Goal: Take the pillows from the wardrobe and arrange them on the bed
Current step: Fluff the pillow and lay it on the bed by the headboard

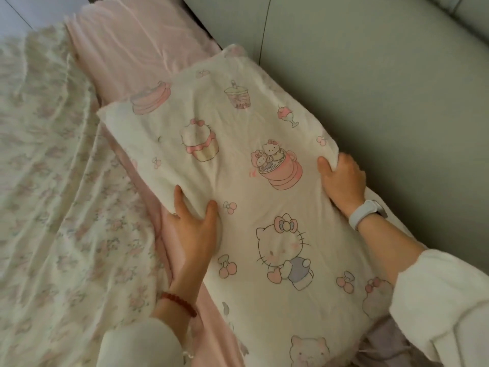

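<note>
Both hands grip one pillow in the head view. Left hand, toward seven o'clock of the frame's middle, clamps the pillow's near long edge: thumb on top of the cover, fingers tucked beneath, so it is closed on fabric. A red bead bracelet circles that wrist, and a cream sleeve fills the six-to-seven o'clock corner.

Right hand, at about three o'clock, pinches the far long edge of the same pillow, thumb over the top and fingers curled behind the rim. A pale watch band sits on that wrist; its white sleeve comes in from five o'clock.

The pillow is cream with pink cartoon cats, cupcakes and cherries. It lies lengthwise from twelve o'clock down to six, flat on the pink sheet, its right edge close against the grey-green padded headboard that takes up the one-to-four o'clock side. A floral quilt lies rumpled across the eight-to-eleven o'clock side, just beside the pillow's left edge. A bit of lilac cloth shows at five o'clock, under the pillow's near end.
</note>
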